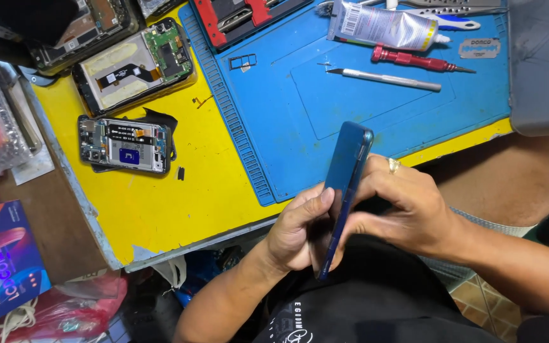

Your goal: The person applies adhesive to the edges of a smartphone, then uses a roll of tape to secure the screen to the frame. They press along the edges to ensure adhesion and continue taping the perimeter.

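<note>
Blue phone (348, 178), screen side hidden

The blue phone (345, 184) looks glossy, probably plastic or glass; the blue mat (376, 121) is matt rubber, the far scalpel (386, 79) bare metal.

Head camera looks steeply down (close) over the workbench (160, 209).

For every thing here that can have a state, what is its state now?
blue phone: closed, held on edge between both hands
left hand: gripping the phone
right hand: gripping the phone
two opened phones: backs off, boards exposed
glue tube: capped, lying flat
red screwdriver: lying unused
</note>
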